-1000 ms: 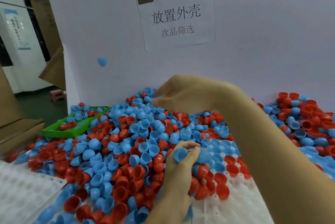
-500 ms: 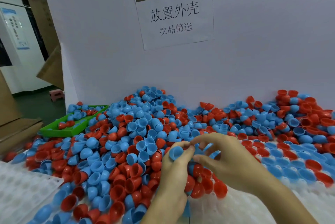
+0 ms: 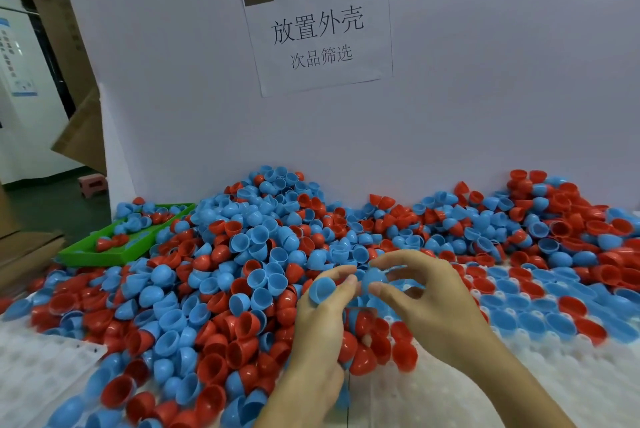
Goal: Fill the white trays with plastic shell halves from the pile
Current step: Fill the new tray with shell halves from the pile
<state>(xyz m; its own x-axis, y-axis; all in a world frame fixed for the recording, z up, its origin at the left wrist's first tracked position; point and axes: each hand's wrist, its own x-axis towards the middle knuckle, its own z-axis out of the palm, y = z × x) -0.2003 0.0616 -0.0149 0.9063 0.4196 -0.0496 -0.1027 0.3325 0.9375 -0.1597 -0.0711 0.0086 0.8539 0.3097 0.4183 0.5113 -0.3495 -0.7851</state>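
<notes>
Nearest, the left hand (image 3: 320, 320) pinches a blue shell half (image 3: 322, 289) at its fingertips, while the right hand (image 3: 426, 303) nips a second blue half (image 3: 375, 278) just beside it, probably to separate or check the pair before seating them. Beneath and to the right lies a white tray (image 3: 519, 389), its far pockets already holding halves; another white tray (image 3: 38, 368) sits at the left. Beyond spreads the pile (image 3: 263, 247) on the worktop, with a green bin (image 3: 114, 251) at its left edge. On the backboard a paper sign (image 3: 318, 29) reads 放置外壳 / 次品筛选.
</notes>
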